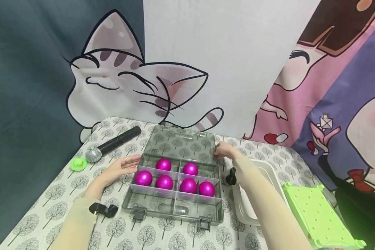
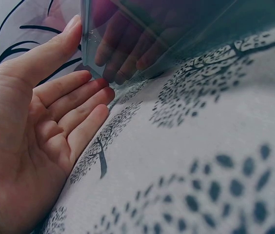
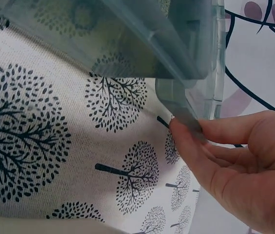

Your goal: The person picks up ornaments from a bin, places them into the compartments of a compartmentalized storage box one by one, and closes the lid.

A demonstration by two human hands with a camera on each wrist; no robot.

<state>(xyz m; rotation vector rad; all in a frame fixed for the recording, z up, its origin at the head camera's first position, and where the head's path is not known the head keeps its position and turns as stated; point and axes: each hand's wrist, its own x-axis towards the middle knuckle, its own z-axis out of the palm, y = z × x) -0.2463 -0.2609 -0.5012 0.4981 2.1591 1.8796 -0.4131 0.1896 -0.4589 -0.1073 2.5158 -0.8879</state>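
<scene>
A translucent grey divided plastic box (image 1: 198, 210) stands on the table with its lid (image 1: 181, 144) laid back. Several glossy magenta balls (image 1: 164, 182) sit in its back and middle compartments; the front ones hold none. My left hand (image 1: 125, 166) is beside the box's left wall, fingers extended; in the left wrist view the fingertips (image 2: 101, 87) are right at its lower corner, with the thumb raised along the edge. At the right, my right hand (image 1: 225, 150) pinches the lid's edge between thumb and fingers, as the right wrist view shows a translucent piece between them.
A black microphone (image 1: 120, 140) and a green toy duck (image 1: 78, 164) lie left of the box. At the right are a white tray (image 1: 242, 208), partly behind my right forearm, and a light green perforated plastic piece (image 1: 322, 211). A printed curtain (image 1: 237, 52) hangs behind the table.
</scene>
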